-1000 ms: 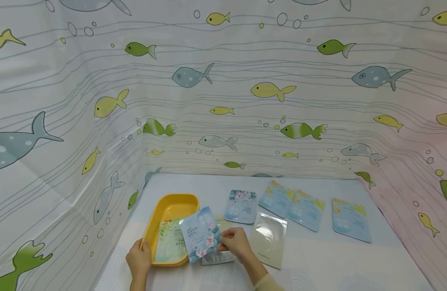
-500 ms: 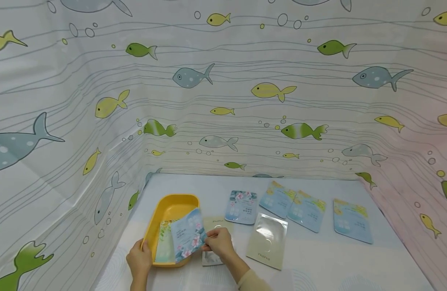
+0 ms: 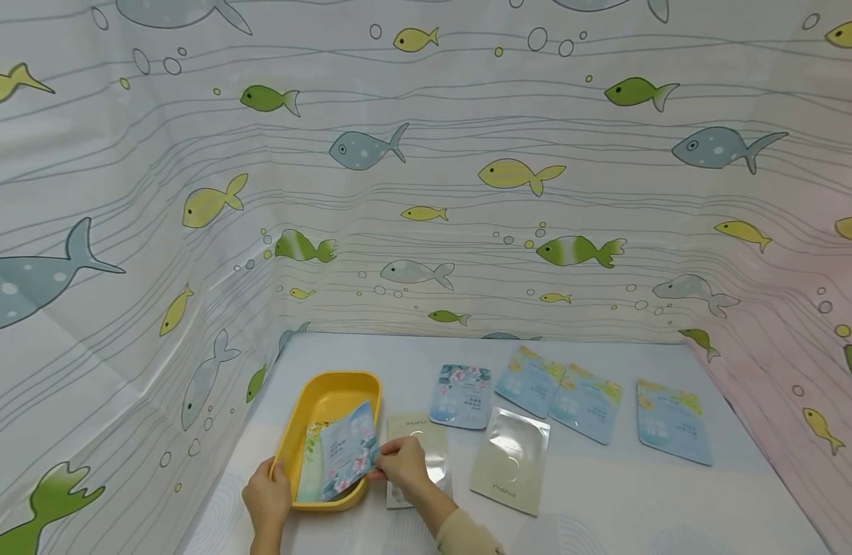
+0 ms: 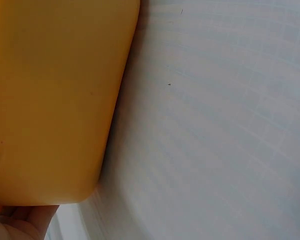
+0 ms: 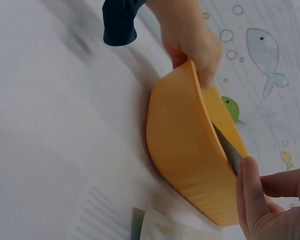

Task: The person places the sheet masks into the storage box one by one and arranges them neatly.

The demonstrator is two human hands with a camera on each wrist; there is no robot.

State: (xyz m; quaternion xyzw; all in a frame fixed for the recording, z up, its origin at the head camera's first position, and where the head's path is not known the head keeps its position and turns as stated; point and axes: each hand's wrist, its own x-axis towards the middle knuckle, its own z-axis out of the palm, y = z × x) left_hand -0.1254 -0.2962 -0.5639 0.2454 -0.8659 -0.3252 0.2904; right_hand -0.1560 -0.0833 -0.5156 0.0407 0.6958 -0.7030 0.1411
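Note:
My left hand (image 3: 267,493) grips the left rim of a yellow plastic basin (image 3: 337,393); in the left wrist view, the fingers (image 4: 37,220) show below the basin's orange-looking wall (image 4: 55,100). With thumb and fingers, my right hand (image 3: 406,465) pinches the lower right edge of a blue face mask packet (image 3: 348,449) printed with pink flowers. That packet slants over the basin's right side, covering part of a green leafy packet (image 3: 311,472) inside. In the right wrist view, my right hand (image 5: 277,205) is at the basin's rim and only the packet's dark edge (image 5: 227,144) shows.
On the table right of the basin lie a silver-beige packet (image 3: 417,432), partly behind my right hand, and another beige packet (image 3: 512,461). Farther back are a floral blue packet (image 3: 460,395) and several blue-yellow packets (image 3: 584,403). Fish-print sheeting (image 3: 467,231) walls the table.
My right hand has carried the floral blue packet leftward from beside the basin to over its inside, lowering it. More of the beige packet beneath shows. My left hand stays on the rim.

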